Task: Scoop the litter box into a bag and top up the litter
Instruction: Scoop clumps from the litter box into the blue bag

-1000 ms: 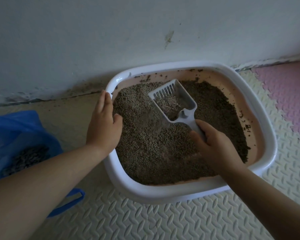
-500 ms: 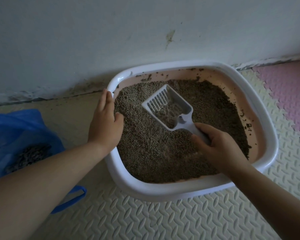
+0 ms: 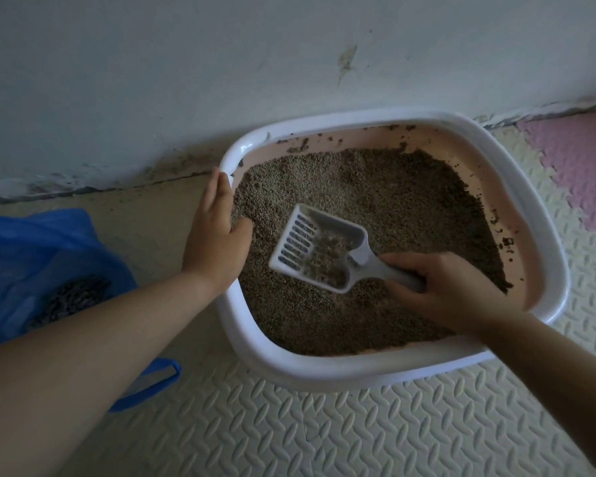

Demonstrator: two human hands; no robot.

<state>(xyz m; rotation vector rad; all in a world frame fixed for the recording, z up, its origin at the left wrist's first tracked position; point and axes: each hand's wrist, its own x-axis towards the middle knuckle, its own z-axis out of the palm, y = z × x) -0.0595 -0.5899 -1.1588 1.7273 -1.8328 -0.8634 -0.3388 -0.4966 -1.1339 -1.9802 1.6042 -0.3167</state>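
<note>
A white-rimmed litter box (image 3: 386,375) with pink inner walls holds brown litter (image 3: 393,201). My right hand (image 3: 455,290) grips the handle of a white slotted scoop (image 3: 319,247). The scoop lies over the middle of the litter with some litter in its bowl. My left hand (image 3: 214,235) holds the box's left rim, thumb inside against the litter. A blue plastic bag (image 3: 42,263) lies open on the floor at the left, with dark litter in it.
The box stands against a grey-white wall (image 3: 221,80). Cream foam mat (image 3: 289,425) covers the floor in front. A pink mat tile (image 3: 585,166) lies at the right.
The scoop has swung down and left across the litter, its slotted end now pointing left. My left hand stays on the rim.
</note>
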